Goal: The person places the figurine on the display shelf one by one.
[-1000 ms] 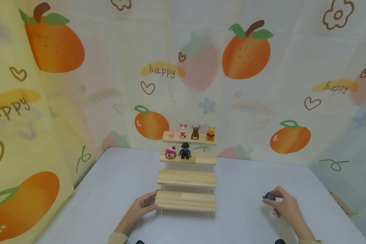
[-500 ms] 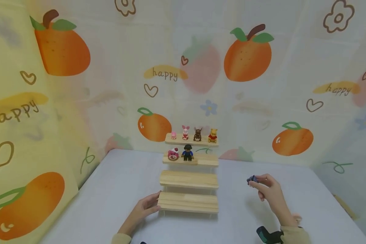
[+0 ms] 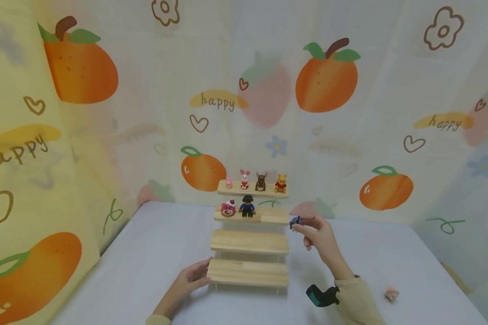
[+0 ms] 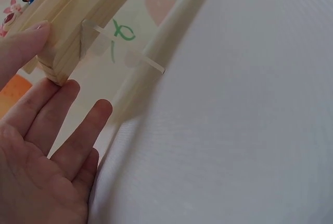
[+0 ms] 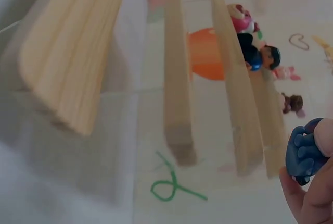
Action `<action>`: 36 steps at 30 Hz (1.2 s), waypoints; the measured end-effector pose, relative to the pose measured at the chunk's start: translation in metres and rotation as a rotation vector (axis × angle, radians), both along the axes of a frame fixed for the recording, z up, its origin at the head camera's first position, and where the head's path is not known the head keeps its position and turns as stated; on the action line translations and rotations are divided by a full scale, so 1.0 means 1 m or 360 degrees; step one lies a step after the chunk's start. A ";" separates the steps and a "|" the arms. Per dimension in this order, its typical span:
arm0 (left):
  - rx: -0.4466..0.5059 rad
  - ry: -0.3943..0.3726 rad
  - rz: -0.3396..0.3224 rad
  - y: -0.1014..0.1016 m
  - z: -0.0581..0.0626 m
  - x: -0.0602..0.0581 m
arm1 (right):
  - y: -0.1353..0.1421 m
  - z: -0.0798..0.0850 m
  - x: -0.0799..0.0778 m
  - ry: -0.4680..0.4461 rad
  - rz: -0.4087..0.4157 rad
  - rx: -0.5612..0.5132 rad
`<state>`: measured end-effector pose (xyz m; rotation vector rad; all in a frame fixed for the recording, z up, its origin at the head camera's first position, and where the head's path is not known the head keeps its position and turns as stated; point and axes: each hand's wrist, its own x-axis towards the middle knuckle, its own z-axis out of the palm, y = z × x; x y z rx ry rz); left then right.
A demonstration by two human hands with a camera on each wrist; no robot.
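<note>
My right hand [image 3: 322,241] pinches a small blue figurine [image 3: 296,223] between thumb and fingers, beside the right end of the second tier from the top. The figurine [image 5: 302,153] looks rounded and blue in the right wrist view. A four-tier wooden display shelf [image 3: 248,273] stands mid-table. My left hand [image 3: 188,282] holds the left end of its lowest board, thumb on top and fingers at the underside, as the left wrist view shows. On the second tier sit a pink bear-face figurine [image 3: 228,209] and a toy person [image 3: 247,206] in a black hat and blue top.
Along the top tier stand a small pink figurine [image 3: 229,183], a pink piglet [image 3: 245,181], a brown eared figurine [image 3: 261,183] and a yellow bear [image 3: 281,184] in red. A pinkish figurine [image 3: 391,294] lies at right. A black-green device [image 3: 322,295] is by my right sleeve.
My right hand has carried the blue figurine leftward and up to the shelf. Its forearm has uncovered the pinkish figurine on the table. My left hand has stayed at the lowest board.
</note>
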<state>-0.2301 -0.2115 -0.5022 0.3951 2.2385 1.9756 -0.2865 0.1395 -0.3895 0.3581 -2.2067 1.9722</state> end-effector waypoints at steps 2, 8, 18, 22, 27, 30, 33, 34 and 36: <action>-0.0011 -0.0006 0.0001 -0.001 -0.001 0.002 | -0.004 -0.020 -0.022 0.0073 0.0109 -0.0076; -0.0040 0.0000 0.0023 -0.001 -0.001 0.000 | -0.040 0.000 -0.029 -0.0011 0.0132 -0.0099; -0.0012 0.0061 -0.0028 -0.001 -0.002 0.001 | -0.069 0.008 -0.029 -0.0121 0.0012 -0.0151; -0.0046 0.0061 0.0001 -0.001 0.001 0.001 | -0.074 0.009 -0.028 -0.0071 -0.0001 -0.0171; -0.0070 0.0059 0.0018 -0.001 0.003 0.001 | -0.077 0.013 -0.028 -0.0079 -0.0005 -0.0157; -0.0058 0.0050 0.0018 0.000 0.002 0.000 | -0.076 0.013 -0.031 -0.0108 -0.0018 -0.0148; -0.0054 0.0057 0.0027 0.001 0.001 -0.001 | -0.077 0.011 -0.033 -0.0110 -0.0020 -0.0138; -0.0047 0.0059 0.0027 0.001 0.001 0.000 | -0.078 0.010 -0.033 -0.0107 -0.0014 -0.0139; -0.0059 0.0045 0.0028 0.000 0.000 0.004 | -0.081 0.008 -0.032 -0.0127 0.0006 -0.0143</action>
